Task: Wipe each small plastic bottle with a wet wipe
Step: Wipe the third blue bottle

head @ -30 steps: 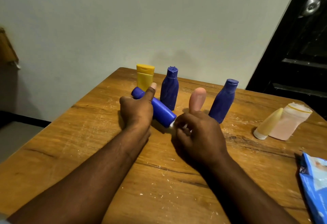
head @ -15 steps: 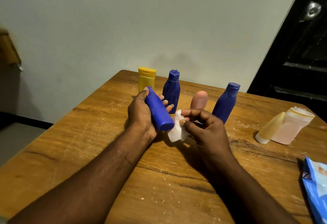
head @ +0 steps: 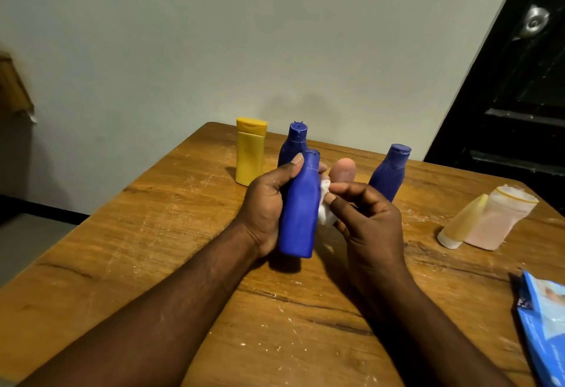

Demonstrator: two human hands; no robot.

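My left hand point(head: 266, 203) grips a blue plastic bottle point(head: 299, 212) and holds it nearly upright above the wooden table point(head: 153, 234), cap away from me. My right hand point(head: 367, 218) pinches a small white wet wipe point(head: 324, 206) against the bottle's right side. Behind stand a yellow bottle point(head: 250, 151), a second blue bottle point(head: 290, 145) partly hidden by the held one, a pink bottle point(head: 344, 169) and a third blue bottle point(head: 389, 171).
Two pale bottles, one yellowish point(head: 458, 224) and one pinkish point(head: 498, 218), lie on their sides at the right. A blue wipes packet point(head: 544, 325) sits at the table's right edge. A black door point(head: 519, 96) is behind on the right.
The blue bottle lay on the table under both hands; my left hand has lifted and turned it nearly upright. My right hand brought the wipe up against its side.
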